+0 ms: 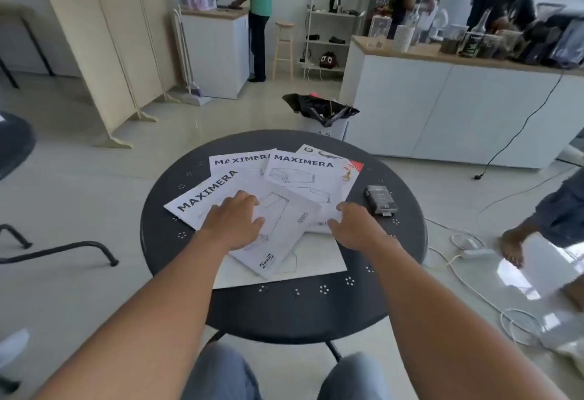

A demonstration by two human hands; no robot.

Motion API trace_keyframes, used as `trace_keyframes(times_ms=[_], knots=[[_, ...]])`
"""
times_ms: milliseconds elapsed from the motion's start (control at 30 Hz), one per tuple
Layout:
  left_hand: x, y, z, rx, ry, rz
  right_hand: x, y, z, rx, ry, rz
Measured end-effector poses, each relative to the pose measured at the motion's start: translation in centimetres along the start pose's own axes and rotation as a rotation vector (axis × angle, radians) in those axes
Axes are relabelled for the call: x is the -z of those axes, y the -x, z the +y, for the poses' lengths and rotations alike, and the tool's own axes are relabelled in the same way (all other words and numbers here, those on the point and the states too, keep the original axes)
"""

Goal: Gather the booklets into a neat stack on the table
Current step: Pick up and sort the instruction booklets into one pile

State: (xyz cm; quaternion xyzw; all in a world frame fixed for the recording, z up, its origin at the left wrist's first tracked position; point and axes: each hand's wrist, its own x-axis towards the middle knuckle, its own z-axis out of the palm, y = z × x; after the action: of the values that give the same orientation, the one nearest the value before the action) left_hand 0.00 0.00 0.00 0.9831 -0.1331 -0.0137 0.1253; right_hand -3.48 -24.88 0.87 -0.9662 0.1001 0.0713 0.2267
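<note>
Several white booklets lie fanned and overlapping on a round dark table (284, 314). Three show the title MAXIMERA: a tilted one at the front (284, 226), one at the back left (235, 162), one at the back right (303, 175). A colourful leaflet (350, 169) peeks out behind them, and another sheet (319, 260) lies underneath at the front. My left hand (235, 222) rests flat on the tilted front booklet, fingers spread. My right hand (357, 226) lies on the right edge of the pile, fingers curled at a booklet's corner; whether it grips is unclear.
A small grey box (380, 200) sits on the table right of the pile. A bin with a black bag (322, 115) stands behind the table. Cables (474, 282) trail on the floor at right, beside a person's bare foot (512, 248). A white counter (458, 106) stands beyond.
</note>
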Motion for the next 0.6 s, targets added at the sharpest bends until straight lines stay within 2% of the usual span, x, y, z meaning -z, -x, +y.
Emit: trace_keyframes(times_ms=[233, 367, 500, 600], knots=[[-0.3, 2.3, -1.2, 0.181, -0.053, -0.049, -0.4, 1.5, 0.6, 0.011, -0.007, 0.041], [-1.5, 2.1, -2.1, 0.295, 0.015, -0.069, -1.0, 0.6, 1.3, -0.009, -0.066, 0.139], [-2.9, 1.3, -3.0, 0.306, 0.030, -0.060, -1.2, -0.5, 1.2, -0.023, -0.131, 0.204], [-3.5, 0.5, -3.6, 0.297, 0.074, 0.034, -1.1, -1.7, 0.5, -0.030, -0.169, 0.213]])
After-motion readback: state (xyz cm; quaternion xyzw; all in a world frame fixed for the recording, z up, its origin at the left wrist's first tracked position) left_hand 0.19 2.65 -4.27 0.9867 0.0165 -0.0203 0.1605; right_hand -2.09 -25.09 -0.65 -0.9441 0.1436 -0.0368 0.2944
